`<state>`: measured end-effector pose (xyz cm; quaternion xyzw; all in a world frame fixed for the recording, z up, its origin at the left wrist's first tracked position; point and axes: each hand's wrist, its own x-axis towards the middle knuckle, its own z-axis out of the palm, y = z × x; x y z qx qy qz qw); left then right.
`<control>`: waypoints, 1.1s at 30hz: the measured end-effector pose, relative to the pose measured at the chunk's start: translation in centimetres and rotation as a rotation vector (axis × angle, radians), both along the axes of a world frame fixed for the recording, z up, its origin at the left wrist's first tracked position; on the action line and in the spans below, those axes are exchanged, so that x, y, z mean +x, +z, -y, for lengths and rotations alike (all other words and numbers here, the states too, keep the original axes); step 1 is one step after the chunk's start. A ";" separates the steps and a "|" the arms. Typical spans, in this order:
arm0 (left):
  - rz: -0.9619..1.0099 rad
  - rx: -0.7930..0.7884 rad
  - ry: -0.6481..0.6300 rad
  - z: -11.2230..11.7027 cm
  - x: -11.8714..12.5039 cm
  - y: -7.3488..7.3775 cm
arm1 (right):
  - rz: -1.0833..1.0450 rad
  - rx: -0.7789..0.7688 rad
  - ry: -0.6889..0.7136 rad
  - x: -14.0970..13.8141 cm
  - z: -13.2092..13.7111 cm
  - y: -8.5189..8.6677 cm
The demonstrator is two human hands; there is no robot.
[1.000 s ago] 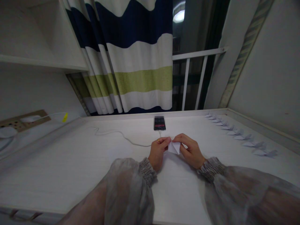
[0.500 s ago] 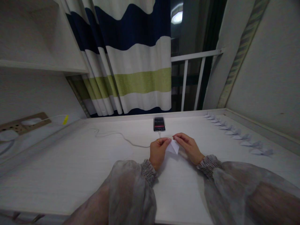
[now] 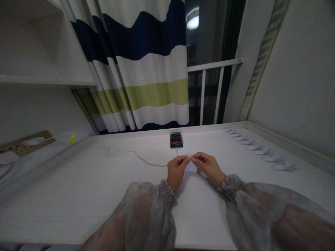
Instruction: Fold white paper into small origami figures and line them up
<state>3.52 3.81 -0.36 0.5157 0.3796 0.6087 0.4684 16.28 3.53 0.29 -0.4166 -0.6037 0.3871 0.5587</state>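
The white desk (image 3: 78,195) spread broadly on the left, its raised back edge (image 3: 143,132) running behind the smartphone (image 3: 176,140), while a row of folded white paper figures (image 3: 263,152) lined its right side. The left hand (image 3: 175,171) and right hand (image 3: 210,168) met just in front of the smartphone, wrists angled inward, thumbs and forefingers pinching one small folded white paper (image 3: 192,168) near its top

The desk (image 3: 78,198) leaves passage at front left; paper figures (image 3: 261,152) obstruct its right.

Dim light, lamp glare (image 3: 193,23), pixelated phone screen (image 3: 176,139)
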 end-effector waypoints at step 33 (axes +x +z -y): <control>0.108 -0.183 -0.063 -0.5 0.0 -0.2 | -0.173 -0.238 -0.036 -0.2 0.3 0.6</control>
